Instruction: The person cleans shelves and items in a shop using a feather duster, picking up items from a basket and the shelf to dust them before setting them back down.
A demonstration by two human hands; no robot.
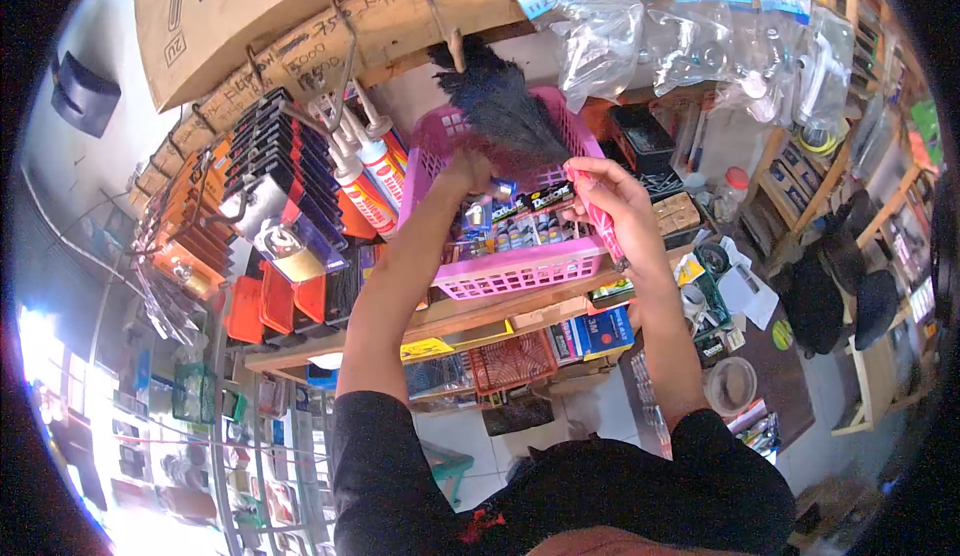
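A pink plastic basket (520, 271) stands on a wooden shelf, with small boxes and packaged goods (520, 218) inside. My right hand (618, 204) is closed around the pink handle of a feather duster (500, 101), whose dark feathers spread over the back of the basket. My left hand (470, 176) reaches into the basket, next to a small blue item (503, 189). Its fingers are partly hidden and blurred against the feathers, so its grip cannot be made out.
Packaged tools (285, 241) hang at the left beside sealant tubes (370, 171). Clear plastic packets (600, 41) hang above at the right. Below are a red basket (510, 361) and boxes on a lower shelf; a round container (730, 384) stands at the right.
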